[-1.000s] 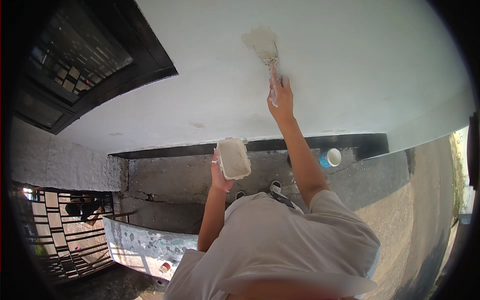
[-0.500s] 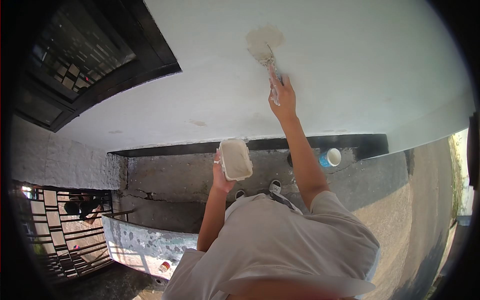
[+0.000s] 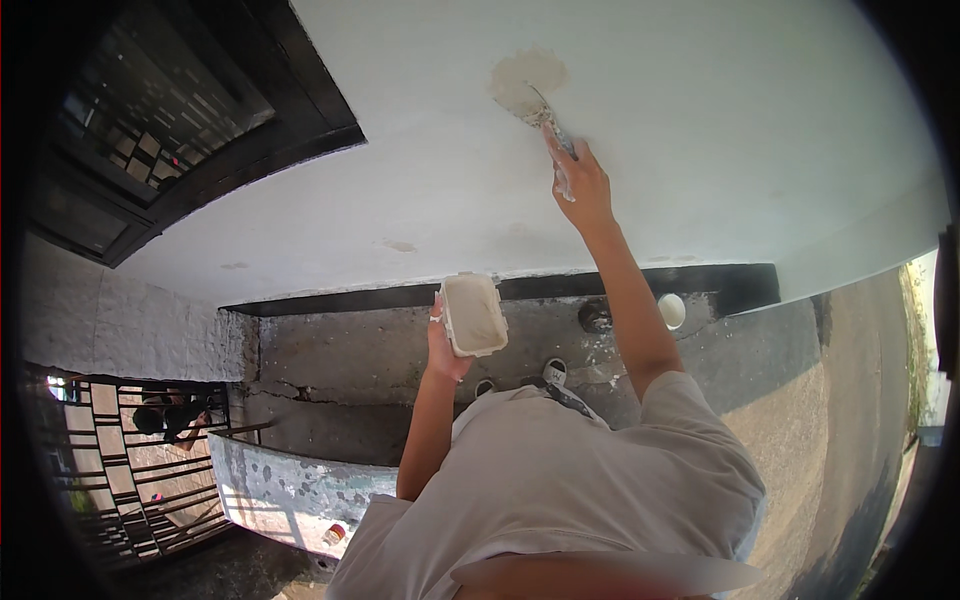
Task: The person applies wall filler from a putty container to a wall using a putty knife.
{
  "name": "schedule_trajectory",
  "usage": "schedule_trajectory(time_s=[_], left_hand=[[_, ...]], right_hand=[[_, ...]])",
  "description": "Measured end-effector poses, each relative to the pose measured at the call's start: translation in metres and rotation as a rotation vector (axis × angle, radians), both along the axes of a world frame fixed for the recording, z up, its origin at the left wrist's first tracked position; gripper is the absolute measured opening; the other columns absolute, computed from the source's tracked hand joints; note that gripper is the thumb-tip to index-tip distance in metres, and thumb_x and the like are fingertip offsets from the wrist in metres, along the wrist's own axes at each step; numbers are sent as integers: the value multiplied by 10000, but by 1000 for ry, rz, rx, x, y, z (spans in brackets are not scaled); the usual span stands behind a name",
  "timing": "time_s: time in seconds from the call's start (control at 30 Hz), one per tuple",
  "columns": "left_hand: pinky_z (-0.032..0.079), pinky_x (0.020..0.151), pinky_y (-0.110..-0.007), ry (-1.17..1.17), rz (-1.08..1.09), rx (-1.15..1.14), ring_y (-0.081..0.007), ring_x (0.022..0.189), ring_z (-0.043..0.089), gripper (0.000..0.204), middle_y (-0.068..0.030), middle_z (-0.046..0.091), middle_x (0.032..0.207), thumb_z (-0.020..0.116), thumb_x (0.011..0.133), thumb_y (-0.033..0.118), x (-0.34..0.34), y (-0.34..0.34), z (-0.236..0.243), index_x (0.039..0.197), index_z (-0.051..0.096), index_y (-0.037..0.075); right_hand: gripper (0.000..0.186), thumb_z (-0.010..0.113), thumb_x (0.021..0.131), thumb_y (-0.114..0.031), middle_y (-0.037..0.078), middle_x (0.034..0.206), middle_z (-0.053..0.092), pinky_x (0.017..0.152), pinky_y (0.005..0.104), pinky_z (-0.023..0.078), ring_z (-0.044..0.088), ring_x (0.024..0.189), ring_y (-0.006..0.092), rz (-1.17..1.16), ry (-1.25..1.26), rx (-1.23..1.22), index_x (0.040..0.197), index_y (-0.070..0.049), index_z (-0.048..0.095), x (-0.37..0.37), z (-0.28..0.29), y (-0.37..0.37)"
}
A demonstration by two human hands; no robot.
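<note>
The right hand (image 3: 582,185) grips a putty knife (image 3: 535,105), fingers closed on its handle, blade on the wet patch (image 3: 528,72) at upper centre. The left hand (image 3: 447,345) clasps a tub (image 3: 473,313) at mid-frame. Pressing unevenly could gouge the patch; tilting the tub could spill filler.

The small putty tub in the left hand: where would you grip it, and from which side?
Grip the putty tub round its side walls from below, as the left hand does. Its open top faces the camera with putty inside, so the rim and mouth stay free.
</note>
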State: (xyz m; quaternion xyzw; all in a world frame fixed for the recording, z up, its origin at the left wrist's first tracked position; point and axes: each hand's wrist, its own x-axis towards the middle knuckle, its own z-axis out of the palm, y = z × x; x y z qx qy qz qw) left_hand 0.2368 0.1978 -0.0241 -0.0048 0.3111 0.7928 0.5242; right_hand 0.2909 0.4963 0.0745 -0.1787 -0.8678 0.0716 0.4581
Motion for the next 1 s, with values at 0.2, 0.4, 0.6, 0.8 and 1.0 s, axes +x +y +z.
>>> schedule_trajectory(time_s=[0.2, 0.4, 0.6, 0.8, 1.0], left_hand=[[499, 1005, -479, 6, 17, 14, -294, 1203, 589, 642, -114, 579, 1341, 397, 1001, 585, 3, 1, -3, 1423, 472, 106], [497, 1008, -481, 18, -52, 74, -293, 1209, 588, 639, -114, 578, 1345, 387, 1003, 580, 2, 8, -14, 1430, 468, 112], [520, 976, -495, 28, -3, 0, -300, 1201, 594, 639, -135, 576, 1348, 386, 1006, 575, 8, 4, 2, 1430, 463, 103], [518, 984, -463, 74, 13, 15, -288, 1178, 608, 650, -126, 596, 1310, 375, 1006, 583, 4, 2, 1, 1420, 469, 91], [519, 979, -468, 60, 31, -18, -288, 1176, 607, 639, -125, 598, 1304, 364, 1014, 574, 1, 4, 4, 1420, 471, 92]], right_hand=[[741, 649, 787, 22, 79, 910, 550, 571, 359, 543, 618, 733, 252, 6, -165, 82, 1451, -274, 507, 51, 4, 1], [369, 682, 879, -110, 141, 945, 671, 622, 388, 555, 668, 784, 317, 23, 6, -25, 1235, -47, 612, 6, 41, 12], [330, 735, 853, -103, 177, 929, 693, 661, 391, 552, 683, 781, 343, -4, 1, 36, 1143, 5, 619, 42, 42, 29], [305, 741, 843, -146, 137, 909, 705, 646, 369, 545, 683, 746, 316, 48, -115, 32, 1107, -18, 658, 35, 73, 20], [275, 738, 838, -207, 94, 875, 726, 572, 366, 523, 668, 655, 289, 19, -85, 86, 1064, -56, 698, 44, 77, 44]])
